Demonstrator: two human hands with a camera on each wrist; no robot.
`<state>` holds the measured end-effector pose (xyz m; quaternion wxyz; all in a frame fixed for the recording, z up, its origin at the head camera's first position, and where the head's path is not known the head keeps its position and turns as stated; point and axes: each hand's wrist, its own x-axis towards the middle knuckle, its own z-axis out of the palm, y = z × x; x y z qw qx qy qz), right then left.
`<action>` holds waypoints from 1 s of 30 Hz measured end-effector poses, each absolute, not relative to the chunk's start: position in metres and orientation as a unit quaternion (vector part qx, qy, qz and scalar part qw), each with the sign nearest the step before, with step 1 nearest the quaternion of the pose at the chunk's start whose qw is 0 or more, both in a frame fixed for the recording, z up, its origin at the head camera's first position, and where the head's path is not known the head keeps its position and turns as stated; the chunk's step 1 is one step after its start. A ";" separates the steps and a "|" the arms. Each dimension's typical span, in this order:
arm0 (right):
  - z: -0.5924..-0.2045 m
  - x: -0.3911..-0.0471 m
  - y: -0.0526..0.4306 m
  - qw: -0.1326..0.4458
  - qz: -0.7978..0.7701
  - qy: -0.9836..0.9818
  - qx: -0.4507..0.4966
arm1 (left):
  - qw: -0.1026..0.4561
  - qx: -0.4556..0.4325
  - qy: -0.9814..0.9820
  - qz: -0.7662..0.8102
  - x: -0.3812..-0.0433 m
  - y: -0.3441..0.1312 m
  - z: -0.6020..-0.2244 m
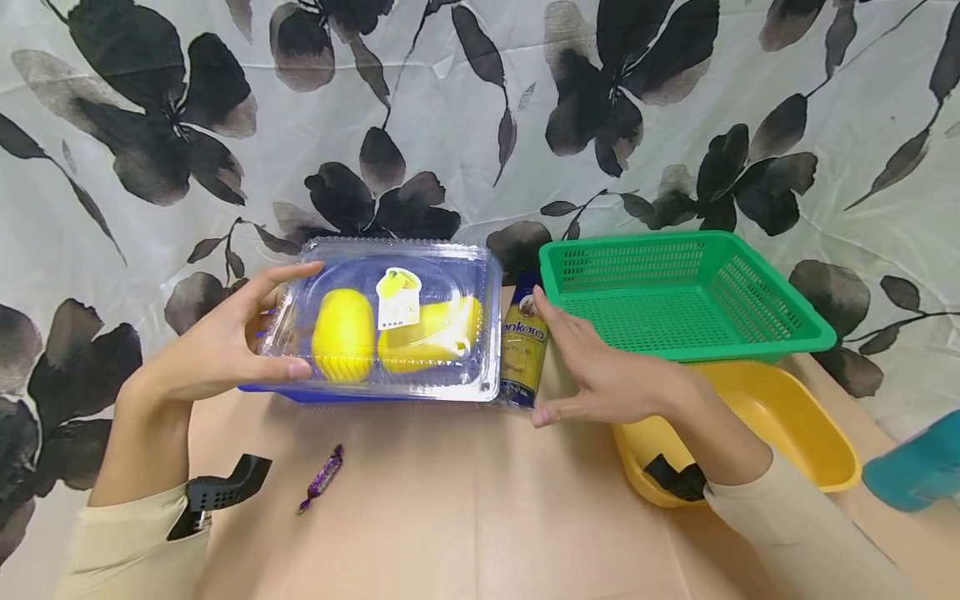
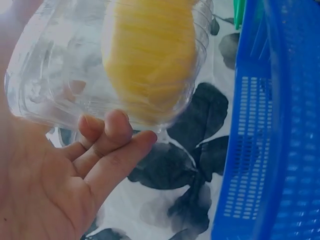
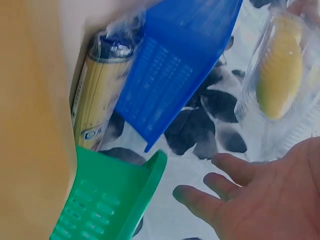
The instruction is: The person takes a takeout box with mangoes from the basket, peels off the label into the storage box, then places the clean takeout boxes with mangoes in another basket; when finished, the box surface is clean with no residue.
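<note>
My left hand (image 1: pixel 206 337) grips the left end of a clear plastic clamshell box (image 1: pixel 480 333), thumb at the front and fingers behind. Inside the box are yellow mangoes (image 1: pixel 343 335), and its lid bears a white label (image 1: pixel 399 298). The box hangs above a blue basket (image 2: pixel 250 150), hiding most of it in the head view. To the right of the box, my right hand (image 1: pixel 600 367) has its fingers extended and holds nothing. A pack of spaghetti (image 1: pixel 522 346) lies between the two baskets, behind that hand in the head view.
A green basket (image 1: pixel 813 333) stands at the back right, with a yellow tub (image 1: pixel 843 467) in front of it. A teal object (image 1: pixel 915 462) is at the far right edge. One purple wrapped candy (image 1: pixel 321 479) lies on the table near my left forearm. Floral cloth hangs behind.
</note>
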<state>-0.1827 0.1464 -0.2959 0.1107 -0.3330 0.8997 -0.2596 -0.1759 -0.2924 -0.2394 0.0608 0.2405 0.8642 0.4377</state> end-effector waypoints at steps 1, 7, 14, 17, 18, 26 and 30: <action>-0.296 -0.179 0.146 0.113 -0.264 0.897 -0.336 | 0.069 0.248 0.855 0.451 -0.174 -0.292 -0.242; -0.298 -0.164 0.145 0.107 -0.286 0.884 -0.355 | 0.076 0.269 0.852 0.443 -0.170 -0.285 -0.252; -0.299 -0.152 0.152 0.097 -0.307 0.872 -0.369 | 0.058 0.280 0.869 0.404 -0.164 -0.272 -0.261; -0.300 -0.148 0.155 0.096 -0.313 0.867 -0.374 | 0.093 0.278 0.856 0.427 -0.160 -0.265 -0.266; -0.301 -0.147 0.156 0.094 -0.317 0.867 -0.373 | 0.094 0.278 0.856 0.425 -0.160 -0.263 -0.268; -0.302 -0.134 0.171 0.080 -0.315 0.883 -0.338 | 0.087 0.307 0.864 0.390 -0.146 -0.255 -0.282; -0.303 -0.127 0.179 0.084 -0.311 0.886 -0.335 | 0.106 0.308 0.873 0.364 -0.136 -0.246 -0.284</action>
